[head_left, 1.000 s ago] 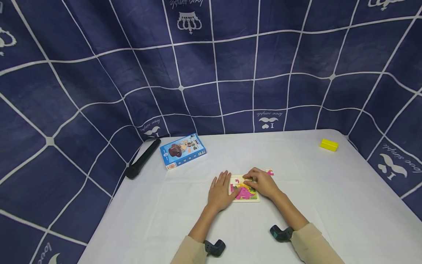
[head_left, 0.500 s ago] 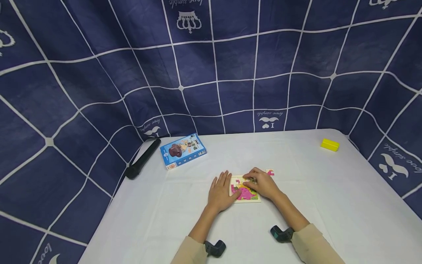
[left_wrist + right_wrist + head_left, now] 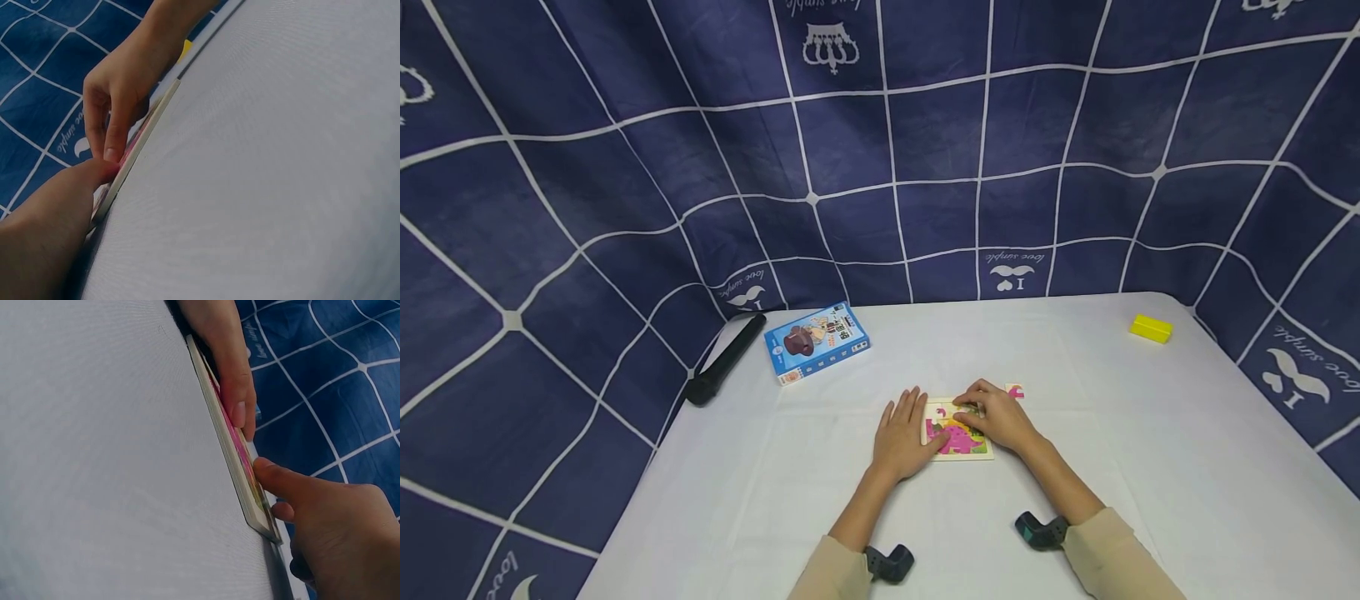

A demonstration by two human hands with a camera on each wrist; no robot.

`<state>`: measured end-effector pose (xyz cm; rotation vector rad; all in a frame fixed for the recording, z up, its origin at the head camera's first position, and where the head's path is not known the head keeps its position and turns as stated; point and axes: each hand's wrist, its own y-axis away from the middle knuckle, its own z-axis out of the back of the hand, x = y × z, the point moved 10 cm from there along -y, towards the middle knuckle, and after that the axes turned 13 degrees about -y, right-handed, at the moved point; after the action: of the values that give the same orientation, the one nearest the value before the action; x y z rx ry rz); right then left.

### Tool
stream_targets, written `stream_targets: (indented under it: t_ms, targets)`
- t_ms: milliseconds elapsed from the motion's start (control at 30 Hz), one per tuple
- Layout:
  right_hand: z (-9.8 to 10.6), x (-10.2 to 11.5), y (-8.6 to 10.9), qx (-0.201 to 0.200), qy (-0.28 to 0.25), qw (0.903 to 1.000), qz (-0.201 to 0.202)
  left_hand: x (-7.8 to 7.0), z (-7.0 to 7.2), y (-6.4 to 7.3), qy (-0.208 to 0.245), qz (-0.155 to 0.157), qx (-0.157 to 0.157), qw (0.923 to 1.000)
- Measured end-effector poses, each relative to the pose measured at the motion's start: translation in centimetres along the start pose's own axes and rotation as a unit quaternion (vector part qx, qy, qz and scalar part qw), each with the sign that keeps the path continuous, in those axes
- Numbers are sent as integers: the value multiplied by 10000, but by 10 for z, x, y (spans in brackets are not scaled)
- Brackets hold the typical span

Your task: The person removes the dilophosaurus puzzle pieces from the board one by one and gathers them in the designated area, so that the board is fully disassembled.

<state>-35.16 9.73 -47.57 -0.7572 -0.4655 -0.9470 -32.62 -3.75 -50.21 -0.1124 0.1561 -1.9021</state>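
Note:
A small jigsaw puzzle (image 3: 958, 442) with a pink dinosaur picture and a cream frame lies flat on the white table. My left hand (image 3: 898, 442) rests along its left side, fingers straight and thumb reaching onto the picture. At the puzzle's upper right, my right hand (image 3: 1000, 417) curls its thumb and fingertips around a puzzle piece (image 3: 970, 411), mostly covered by the fingers. In the right wrist view, the thumb (image 3: 275, 475) sits right at the puzzle's surface. A loose pink-and-white puzzle piece (image 3: 1015, 391) lies just beyond the right hand.
A blue picture box (image 3: 817, 343) stands at the back left, with a black cylindrical object (image 3: 726, 362) beside it. Toward the far right corner lies a yellow block (image 3: 1150, 328). A dark blue checked curtain (image 3: 925, 167) hangs behind the table.
Both hands hold almost the same place over the puzzle throughout. The puzzle shifts very slightly to the right in the head view, then stays put.

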Motion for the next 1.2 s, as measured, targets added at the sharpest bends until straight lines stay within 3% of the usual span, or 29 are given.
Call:
stream_targets:
  t_ms: [533,833,1000,1200]
  targets:
    - [-2,4,-1,89,-92,9999,-74,2,-2,-1,-6,176,91,9998]
    - [-2,6,-1,126,-209,9996,-140,1,2,0,69,112,-246,9996]
    - [-2,5,-1,102,-219,9994,-263,2,-2,-1,31,163,-43,9999]
    - [2,4,0,-32,-627,9978,-197,2,-5,-2,4,214,129,9997]
